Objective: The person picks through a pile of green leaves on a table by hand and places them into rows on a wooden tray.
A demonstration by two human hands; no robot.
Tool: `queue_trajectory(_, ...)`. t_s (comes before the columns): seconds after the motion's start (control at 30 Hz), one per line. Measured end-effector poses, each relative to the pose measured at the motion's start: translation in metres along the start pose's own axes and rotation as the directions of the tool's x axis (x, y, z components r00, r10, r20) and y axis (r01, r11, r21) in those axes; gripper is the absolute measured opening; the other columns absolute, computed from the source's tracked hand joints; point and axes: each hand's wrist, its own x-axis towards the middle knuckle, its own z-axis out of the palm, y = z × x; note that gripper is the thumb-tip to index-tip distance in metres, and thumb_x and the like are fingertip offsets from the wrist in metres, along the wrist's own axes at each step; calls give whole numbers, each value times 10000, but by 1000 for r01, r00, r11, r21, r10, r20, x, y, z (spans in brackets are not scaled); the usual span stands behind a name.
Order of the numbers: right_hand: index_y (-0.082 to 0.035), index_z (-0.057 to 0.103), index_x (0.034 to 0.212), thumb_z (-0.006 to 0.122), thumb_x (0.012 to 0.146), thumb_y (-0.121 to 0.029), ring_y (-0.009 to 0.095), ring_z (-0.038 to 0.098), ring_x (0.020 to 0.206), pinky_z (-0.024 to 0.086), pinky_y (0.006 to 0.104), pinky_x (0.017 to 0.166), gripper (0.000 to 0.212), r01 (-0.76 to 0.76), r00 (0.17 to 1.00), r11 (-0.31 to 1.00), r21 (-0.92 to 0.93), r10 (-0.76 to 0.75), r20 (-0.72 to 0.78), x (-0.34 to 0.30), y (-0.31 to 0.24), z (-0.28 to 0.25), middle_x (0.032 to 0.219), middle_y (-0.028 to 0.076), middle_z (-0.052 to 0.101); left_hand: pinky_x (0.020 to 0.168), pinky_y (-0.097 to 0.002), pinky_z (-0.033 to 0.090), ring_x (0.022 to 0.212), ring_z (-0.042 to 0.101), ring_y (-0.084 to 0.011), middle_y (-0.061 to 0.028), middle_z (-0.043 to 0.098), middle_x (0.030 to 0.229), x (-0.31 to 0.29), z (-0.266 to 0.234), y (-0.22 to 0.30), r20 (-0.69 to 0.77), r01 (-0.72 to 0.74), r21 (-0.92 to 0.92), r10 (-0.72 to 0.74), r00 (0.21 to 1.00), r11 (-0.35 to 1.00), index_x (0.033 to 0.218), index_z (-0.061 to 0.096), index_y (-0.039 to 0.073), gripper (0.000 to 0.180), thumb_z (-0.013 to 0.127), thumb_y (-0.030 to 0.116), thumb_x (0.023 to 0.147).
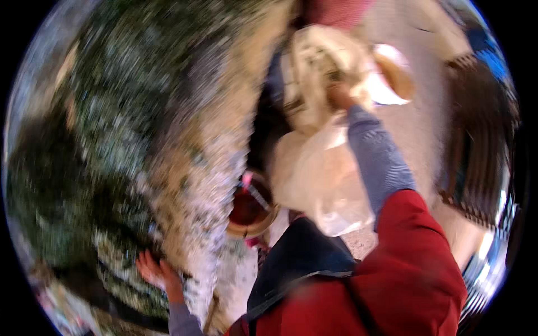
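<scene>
My left hand (pixel 157 271) is low on the left, its fingers apart, beside a heap of dark green leafy matter (pixel 123 168) on a light tabletop (pixel 207 235). My right arm stretches forward, and my right hand (pixel 339 95) is at the opening of a cream-coloured sack (pixel 314 61). The fingers there are blurred and partly hidden by the sack, so what they touch inside is unclear. Just nearer to me, a pale translucent plastic bag (pixel 322 179) bulges below my right forearm.
A round brown container (pixel 252 210) with a pink item at its rim stands between the table edge and the plastic bag. A white and tan round container (pixel 395 75) lies beyond the sack. Dark ribbed crates (pixel 476 134) line the right side.
</scene>
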Motion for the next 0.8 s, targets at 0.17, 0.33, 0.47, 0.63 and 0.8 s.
queue_trajectory(0.17, -31, 548, 1112, 496, 844, -229, 268, 578, 882, 469, 398, 777, 338, -48, 995, 431, 901, 97, 6, -8, -12, -16, 1006, 118, 599, 1045, -528, 171, 1291, 261, -395, -151, 385, 1365, 23, -9, 22, -32, -40, 19, 40, 999, 999, 1287, 460, 80, 528, 473, 348, 832)
queue_trajectory(0.33, -41, 500, 1219, 500, 883, -312, 240, 584, 976, 477, 358, 845, 432, -211, 977, -624, 752, -141, 157, -17, -20, -18, 1089, 87, 600, 1035, -531, 187, 1278, 286, -381, -143, 403, 1331, 17, -18, 33, -53, -41, -6, 41, 998, 999, 1286, 458, 83, 504, 506, 263, 818)
queue_trajectory(0.47, -82, 531, 1210, 520, 891, -167, 226, 600, 959, 501, 339, 809, 330, 183, 953, 376, 908, 157, -257, -47, -2, -64, 1041, 75, 626, 1041, -541, 180, 1280, 287, -382, -122, 406, 1334, 6, -18, 34, -50, 23, -48, -26, 998, 999, 1275, 468, 106, 502, 527, 282, 809)
queue_trajectory(0.63, -10, 581, 1024, 586, 851, -13, 110, 582, 811, 497, 179, 674, 174, -39, 994, -940, 340, -72, -87, -53, 88, -42, 922, 50, 611, 1047, -521, 183, 1281, 288, -372, -118, 404, 1331, 24, -28, 35, -59, -22, -130, 14, 998, 991, 1264, 470, 102, 489, 543, 281, 815)
queue_trajectory(0.8, -73, 593, 1045, 625, 827, -91, 134, 598, 795, 518, 225, 661, 221, 115, 974, -772, 625, 210, 80, -96, -54, -266, 927, 21, 622, 1055, -525, 170, 1306, 265, -361, -121, 374, 1361, 9, -31, 30, -56, 36, -176, -46, 997, 984, 1281, 462, 103, 493, 511, 355, 859)
